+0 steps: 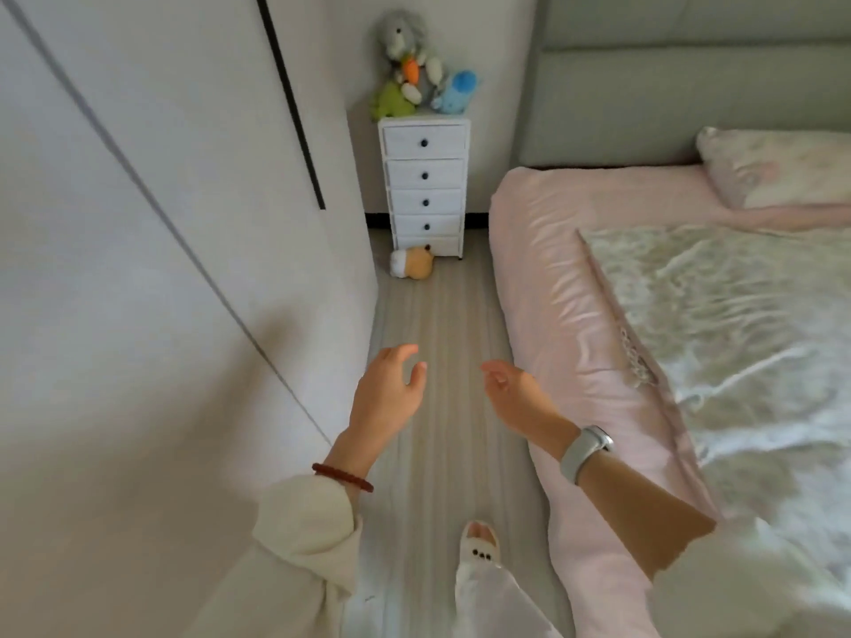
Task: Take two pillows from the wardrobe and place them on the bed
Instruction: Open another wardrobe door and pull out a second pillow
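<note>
The white wardrobe (152, 250) fills the left side, its doors closed, with a dark gap between the panels. The bed (552, 278) with a pink sheet and a shiny pale quilt takes up the right side. One floral pillow (783, 170) lies at the head of the bed by the grey headboard. My left hand (389, 393) hangs over the floor just right of the wardrobe, fingers apart and empty. My right hand (515, 396) is held out beside the bed's edge, fingers loosely curled with nothing in them.
A narrow wooden floor aisle (437, 315) runs between wardrobe and bed. At its far end stands a white chest of drawers (426, 186) topped with plush toys (414, 71). Another plush toy (412, 263) lies on the floor before it. My slippered foot (481, 543) is below.
</note>
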The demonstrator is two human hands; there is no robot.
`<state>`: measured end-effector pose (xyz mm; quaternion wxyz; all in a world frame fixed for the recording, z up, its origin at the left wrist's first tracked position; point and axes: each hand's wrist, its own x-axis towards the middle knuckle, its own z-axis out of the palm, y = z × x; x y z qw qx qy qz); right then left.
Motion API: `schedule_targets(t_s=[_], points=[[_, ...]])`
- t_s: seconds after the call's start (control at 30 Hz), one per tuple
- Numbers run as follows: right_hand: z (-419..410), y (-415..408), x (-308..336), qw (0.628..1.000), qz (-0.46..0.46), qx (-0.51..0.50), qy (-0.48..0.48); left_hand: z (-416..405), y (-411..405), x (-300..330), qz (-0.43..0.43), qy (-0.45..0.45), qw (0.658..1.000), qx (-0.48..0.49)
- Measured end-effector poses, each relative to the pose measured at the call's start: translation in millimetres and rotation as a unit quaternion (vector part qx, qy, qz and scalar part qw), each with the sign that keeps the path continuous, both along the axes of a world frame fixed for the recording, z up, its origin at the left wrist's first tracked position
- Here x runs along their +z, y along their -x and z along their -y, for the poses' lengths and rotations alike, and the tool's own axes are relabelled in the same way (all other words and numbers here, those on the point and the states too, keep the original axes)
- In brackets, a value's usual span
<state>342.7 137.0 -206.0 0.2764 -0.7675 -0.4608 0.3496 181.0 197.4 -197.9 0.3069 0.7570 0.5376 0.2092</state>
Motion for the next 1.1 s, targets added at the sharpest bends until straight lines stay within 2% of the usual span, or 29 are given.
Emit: schedule_targets(t_s=[0.13,0.33,0.47,0.57,0.67,0.83,0.97,1.1], points=[[-92,-63,-11,1.0,-0.001,-0.014,-0.008,-92,-64,-11,0.0,-0.016,0.999,-0.028],[-241,-152,1,1.0,-0.01,-0.001,-0.01,-238,-136,14,0.0,-0.002,0.999,0.034],[-349,-175,26,0.997,0.009,0.061,-0.046,-332,-157,57,-0.015,-0.082,0.992,0.091],[-427,-166,41,0.987,0.011,0.128,-0.099,-396,-150,79,-0.022,-0.157,0.975,0.158],[-496,-148,57,0.97,0.012,0.191,-0.15,-451,-133,97,-0.032,-0.224,0.941,0.253],[-601,-103,97,0.916,-0.018,0.284,-0.281,-514,-104,133,-0.019,-0.369,0.848,0.38],[-662,-66,143,0.837,0.009,0.368,-0.405,-532,-89,166,-0.04,-0.457,0.771,0.443],[-702,-30,203,0.759,0.021,0.379,-0.528,-537,-80,211,-0.048,-0.504,0.715,0.483]])
